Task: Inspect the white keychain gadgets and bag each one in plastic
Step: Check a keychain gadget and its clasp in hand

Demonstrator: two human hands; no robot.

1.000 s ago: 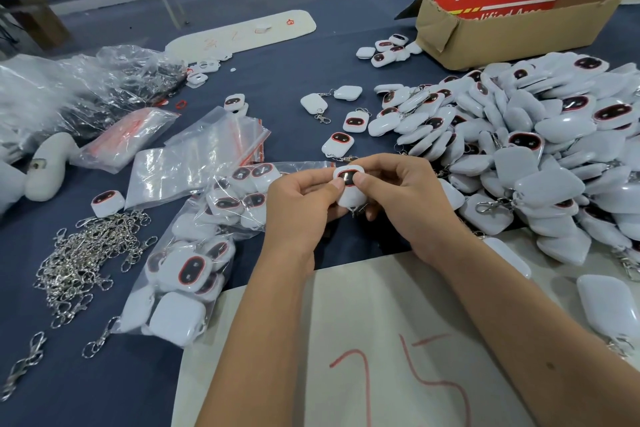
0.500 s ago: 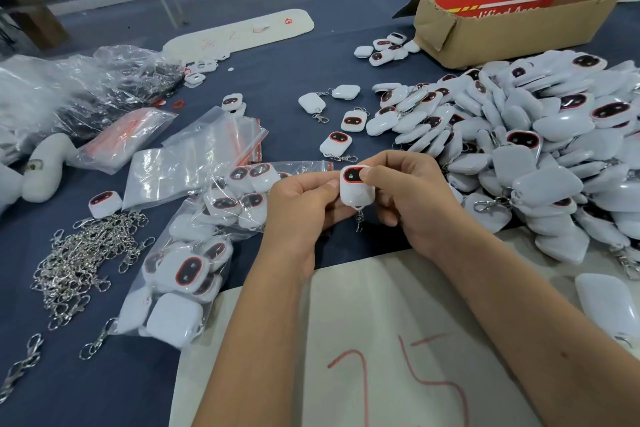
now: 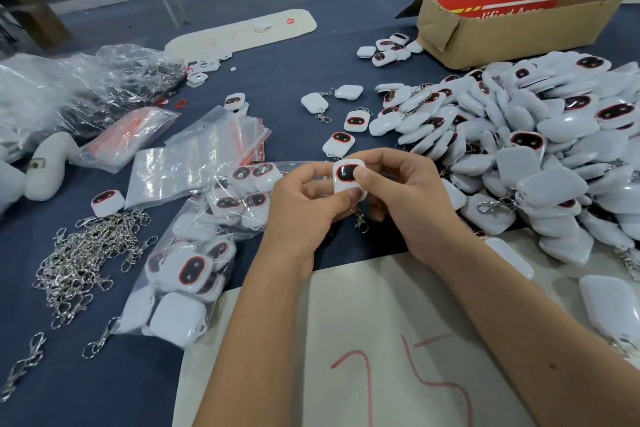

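Both hands hold one white keychain gadget point(image 3: 346, 177) upright over the dark blue table, its dark red-rimmed screen facing me. My left hand point(image 3: 304, 208) grips its lower left side with the thumb across the bottom. My right hand point(image 3: 408, 198) pinches its right edge, thumb on the screen's corner. Its metal clasp point(image 3: 360, 220) dangles below. A big heap of loose white gadgets point(image 3: 519, 156) lies to the right. A clear plastic bag point(image 3: 194, 253) stuffed with gadgets lies to the left. Empty zip bags point(image 3: 204, 156) are stacked behind it.
A pile of metal keychain clasps point(image 3: 86, 260) lies at the left. A cardboard box point(image 3: 512, 28) with a red sign stands at the back right. A white board point(image 3: 363, 357) with red marks lies under my forearms. Crumpled plastic point(image 3: 76, 90) fills the far left.
The gadget has been turned upright and raised a little between my hands, so its screen now faces me. My right thumb has moved onto its upper right corner.
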